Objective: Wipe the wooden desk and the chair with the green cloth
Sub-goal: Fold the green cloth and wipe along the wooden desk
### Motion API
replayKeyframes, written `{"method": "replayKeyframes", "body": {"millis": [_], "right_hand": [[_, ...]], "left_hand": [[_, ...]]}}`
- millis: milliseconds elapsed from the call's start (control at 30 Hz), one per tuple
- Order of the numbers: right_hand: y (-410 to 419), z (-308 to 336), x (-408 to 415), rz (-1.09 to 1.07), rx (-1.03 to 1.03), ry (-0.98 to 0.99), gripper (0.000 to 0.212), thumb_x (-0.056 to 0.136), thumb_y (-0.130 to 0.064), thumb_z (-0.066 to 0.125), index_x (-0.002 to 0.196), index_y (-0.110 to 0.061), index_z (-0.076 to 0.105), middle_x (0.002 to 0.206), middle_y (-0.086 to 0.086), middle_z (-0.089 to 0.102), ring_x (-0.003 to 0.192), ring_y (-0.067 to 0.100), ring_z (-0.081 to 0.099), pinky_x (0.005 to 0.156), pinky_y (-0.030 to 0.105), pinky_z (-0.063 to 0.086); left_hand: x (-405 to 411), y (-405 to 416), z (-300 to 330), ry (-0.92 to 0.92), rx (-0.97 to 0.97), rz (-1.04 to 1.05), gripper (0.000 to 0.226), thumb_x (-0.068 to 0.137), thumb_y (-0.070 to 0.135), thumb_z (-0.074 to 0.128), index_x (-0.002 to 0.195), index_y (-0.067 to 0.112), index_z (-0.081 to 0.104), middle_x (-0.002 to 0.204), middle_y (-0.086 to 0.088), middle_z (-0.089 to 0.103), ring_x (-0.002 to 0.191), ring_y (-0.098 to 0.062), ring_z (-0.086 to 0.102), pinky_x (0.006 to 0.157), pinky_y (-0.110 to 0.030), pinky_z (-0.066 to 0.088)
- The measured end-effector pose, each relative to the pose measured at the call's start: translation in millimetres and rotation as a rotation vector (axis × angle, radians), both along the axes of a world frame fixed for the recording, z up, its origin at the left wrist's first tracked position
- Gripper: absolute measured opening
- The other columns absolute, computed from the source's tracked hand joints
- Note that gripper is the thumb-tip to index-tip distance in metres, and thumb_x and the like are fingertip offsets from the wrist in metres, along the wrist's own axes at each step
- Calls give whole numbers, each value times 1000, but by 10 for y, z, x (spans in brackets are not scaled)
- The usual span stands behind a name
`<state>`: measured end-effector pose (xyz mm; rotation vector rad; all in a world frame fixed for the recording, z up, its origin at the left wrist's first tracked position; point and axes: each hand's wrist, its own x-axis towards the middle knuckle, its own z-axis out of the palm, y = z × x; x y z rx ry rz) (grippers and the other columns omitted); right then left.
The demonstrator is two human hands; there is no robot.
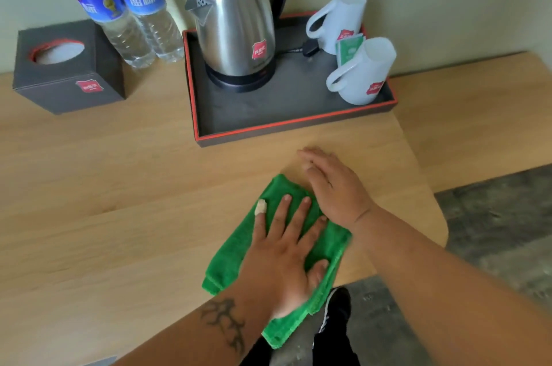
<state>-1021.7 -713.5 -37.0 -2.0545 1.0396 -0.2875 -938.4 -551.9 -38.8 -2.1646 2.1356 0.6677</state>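
Pale wall behind; wooden bench (119, 186) below it, light grain, angled near-right edge, grey floor beyond.

Item 1, far left: dark tissue box (68, 67), round opening on top, set back near the wall.

Item 2: two water bottles (125, 7), blue labels, upright, touching each other, just beside the box.

Item 3: dark tray (268, 129) with red rim, at the back centre. It carries a steel kettle (236, 25) on its base and two white mugs (358, 67) lying tilted with a green sachet between them. Likely kept on the tray so the whole set can be shifted at once for wiping.

Item 4: green cloth (233, 255), folded, lying flat near the bench's front edge, one end overhanging it.

Item 5: left hand (283, 249), fingers spread, palm pressed flat on the cloth, one finger bandaged; probably the wiping hand.

Item 6: right hand (334, 186), fingers together and flat, its heel at the cloth's far edge, fingers on bare wood; seemingly steadying.

Chair: not in view. Judged status: bench wiping under way.
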Motion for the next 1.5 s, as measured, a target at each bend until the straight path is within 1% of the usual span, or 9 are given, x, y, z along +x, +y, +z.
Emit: {"method": "replayKeyframes", "body": {"millis": [200, 300, 433, 533, 667, 767, 1167, 1333, 1500], "right_hand": [[-232, 78, -421, -20, -390, 98, 46, 98, -32, 34, 128, -23, 67, 134, 1, 67, 136, 22, 50, 121, 53, 25], [-358, 110, -663, -113, -342, 30, 45, 100, -32, 34, 127, -21, 68, 133, 2, 67, 132, 20, 53, 119, 49, 30], [-734, 200, -829, -396, -24, -190, 56, 102, -46, 30, 131, -12, 65, 132, 0, 65, 127, 12, 53, 108, 11, 29], [-656, 51, -863, -99, -234, 322, 92, 89, -78, 15, 156, -18, 35, 167, 11, 26, 156, 27, 15, 125, 47, 1], [-447, -77, -964, 170, -342, 517, 108, 77, -94, 23, 162, -30, 2, 170, 11, -14, 154, 32, -21, 121, 61, -13], [-602, -68, -1181, 239, -386, 524, 108, 75, -95, 24, 161, -33, 1, 171, 8, -15, 155, 29, -21, 121, 61, -12], [267, 5, -880, 567, -406, 487, 109, 76, -95, 27, 162, -30, 6, 171, 10, -10, 155, 31, -21, 120, 65, -7], [1002, -40, -105, 754, -399, 390, 115, 72, -96, 31, 162, -29, 6, 171, 10, -9, 153, 31, -25, 120, 64, -13], [1458, -77, 521, 948, -435, 341, 122, 67, -96, 40, 162, -28, 3, 170, 10, -13, 152, 32, -28, 118, 63, -17]], "left_hand": [[-459, -930, 15, -53, -28, 105, 78, 97, 56, 22, 156, 25, -18, 167, -6, -18, 148, -33, -31, 117, -63, -15], [-731, -1414, 27, -87, -4, 127, 88, 97, 48, 36, 154, 22, -25, 166, -9, -18, 150, -37, -26, 118, -63, -10], [-757, -1808, 205, 856, -202, 645, 65, 101, 19, 48, 158, 27, 16, 155, 13, 33, 143, -5, 28, 116, -20, 14], [-481, -1724, 296, 1120, -354, 980, 45, 101, 9, 48, 133, 41, 51, 132, 16, 58, 117, -5, 60, 104, -32, 47], [-132, -1438, 145, 921, -426, 1151, 27, 98, 16, 53, 119, 32, 62, 105, 7, 71, 83, -14, 67, 76, -31, 55], [48, -1255, 81, 787, -369, 1136, 25, 99, 22, 54, 122, 26, 64, 100, 5, 74, 87, -17, 69, 75, -31, 57], [462, -905, 217, 1050, -187, 1160, 17, 100, 11, 52, 111, 11, 65, 84, -7, 66, 66, -14, 62, 55, -22, 55], [929, -163, 251, 621, -136, 1024, 20, 98, 29, 56, 112, 25, 70, 95, 4, 74, 88, -14, 69, 77, -23, 52], [1385, 610, 347, 360, -50, 1088, 26, 99, 45, 48, 91, 30, 68, 78, 9, 69, 76, -11, 62, 64, -27, 46]]}}
